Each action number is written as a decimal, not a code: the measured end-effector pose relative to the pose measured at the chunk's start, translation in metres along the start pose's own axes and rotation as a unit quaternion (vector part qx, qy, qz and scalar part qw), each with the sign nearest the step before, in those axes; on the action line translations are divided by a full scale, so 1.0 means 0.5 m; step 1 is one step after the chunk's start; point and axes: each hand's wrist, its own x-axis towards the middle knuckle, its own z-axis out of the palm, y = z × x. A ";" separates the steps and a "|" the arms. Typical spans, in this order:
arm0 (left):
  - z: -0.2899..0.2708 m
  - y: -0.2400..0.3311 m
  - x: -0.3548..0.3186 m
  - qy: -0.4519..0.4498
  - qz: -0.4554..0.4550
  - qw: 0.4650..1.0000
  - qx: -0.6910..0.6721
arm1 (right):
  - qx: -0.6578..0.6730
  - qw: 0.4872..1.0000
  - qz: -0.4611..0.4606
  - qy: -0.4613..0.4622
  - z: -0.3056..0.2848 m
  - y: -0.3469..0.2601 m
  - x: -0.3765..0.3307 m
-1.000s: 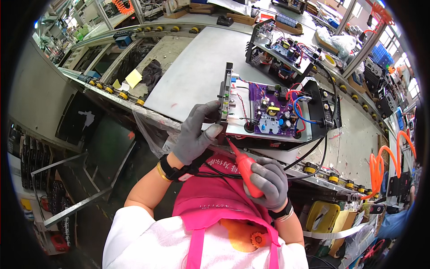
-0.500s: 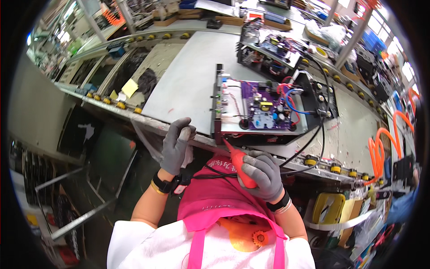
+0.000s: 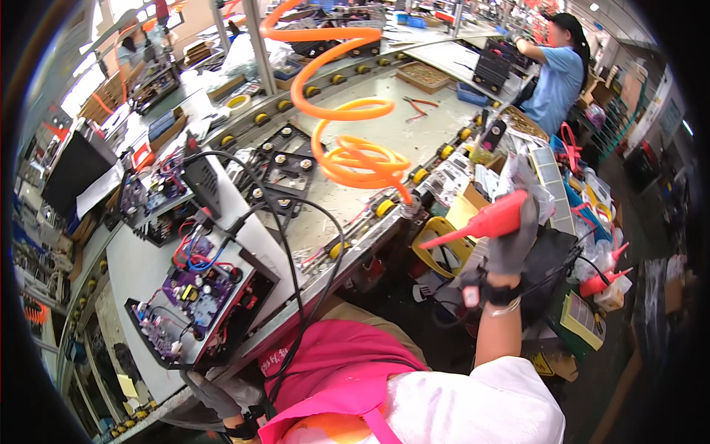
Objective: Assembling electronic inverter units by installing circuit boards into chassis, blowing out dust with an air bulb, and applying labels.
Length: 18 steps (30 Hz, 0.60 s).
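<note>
My right hand (image 3: 515, 240), in a grey glove, is raised at the right with its fingers wrapped round a red hand tool (image 3: 484, 220). The tool has a thick body and a long tapered tip pointing left; its exact kind is unclear. Low at the left, my gloved left hand (image 3: 212, 394) is beside the near corner of an open black metal chassis (image 3: 244, 311). Its fingers look stretched out, and I cannot tell whether they touch the chassis. A purple circuit board (image 3: 194, 288) with red and blue wires sits inside the chassis, which rests on a white board (image 3: 126, 259).
An orange coiled hose (image 3: 355, 111) hangs over the roller line. Black cables (image 3: 296, 259) loop from the chassis past the table edge. Another open unit (image 3: 155, 189) stands behind. A yellow bin (image 3: 444, 255) and more red pointed tools (image 3: 603, 281) are at the right. A co-worker (image 3: 558, 74) stands farther off.
My view has turned to the right. My right hand has carried the red tool away from the chassis corner, out over the bins. My left hand is now lower, close to the chassis.
</note>
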 end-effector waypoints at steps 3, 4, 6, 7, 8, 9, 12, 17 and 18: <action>0.006 0.001 -0.001 0.026 -0.023 0.999 0.024 | -0.094 0.971 0.164 -0.144 -0.055 -0.030 0.123; 0.007 0.000 0.000 0.018 -0.024 0.999 0.025 | -0.214 0.947 0.127 -0.203 -0.054 -0.041 0.145; 0.009 0.000 0.003 0.035 -0.028 0.999 0.022 | -0.397 0.878 0.119 -0.240 -0.085 -0.050 0.141; 0.012 0.000 -0.002 0.051 -0.028 0.998 0.018 | -0.554 0.779 0.100 -0.276 -0.100 -0.048 0.143; 0.016 -0.009 -0.005 0.079 -0.024 0.995 0.059 | -0.580 0.750 0.179 -0.264 -0.106 -0.033 0.134; 0.036 -0.024 0.001 0.076 -0.028 0.995 0.055 | -0.604 0.733 0.173 -0.261 -0.118 -0.011 0.114; 0.066 -0.024 0.010 0.054 -0.029 0.997 0.036 | -0.646 0.703 0.184 -0.232 -0.119 0.034 0.061; 0.057 -0.020 0.027 -0.005 -0.028 0.999 0.039 | -0.712 0.664 0.106 -0.202 -0.134 0.040 0.035; 0.053 -0.020 0.028 -0.015 -0.030 0.999 0.040 | -0.718 0.649 0.131 -0.215 -0.123 0.028 0.039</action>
